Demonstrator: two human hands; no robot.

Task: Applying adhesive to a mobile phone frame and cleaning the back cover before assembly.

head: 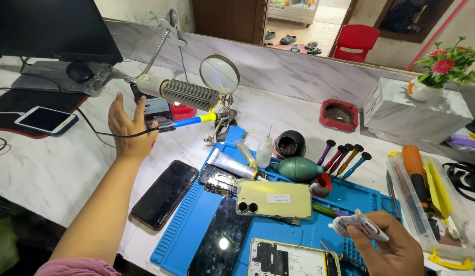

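Note:
My left hand (pixel 129 129) is raised over the white counter with its fingers spread, just left of a soldering iron (pixel 189 121) with a blue and yellow handle; its black cord runs past my palm. My right hand (pixel 393 244) holds a small white squeezed tube (pixel 359 225) above the right side of the blue work mat (pixel 189 225). On the mat lie a yellow-green phone back cover (pixel 276 200), a detached black screen (pixel 221 239) and an opened phone body (pixel 293 259). A black phone (pixel 165 193) lies beside the mat.
A desk lamp (pixel 181 92) and magnifier (pixel 219 74) stand behind the iron. A silver tube (pixel 232 164), dropper bottle (pixel 264 151), green air blower (pixel 299 168), screwdrivers (pixel 345 156), a clear tool tray (pixel 426 199), red ashtray (pixel 340 115), monitor (pixel 53 30) and a second phone (pixel 46 120) surround the mat.

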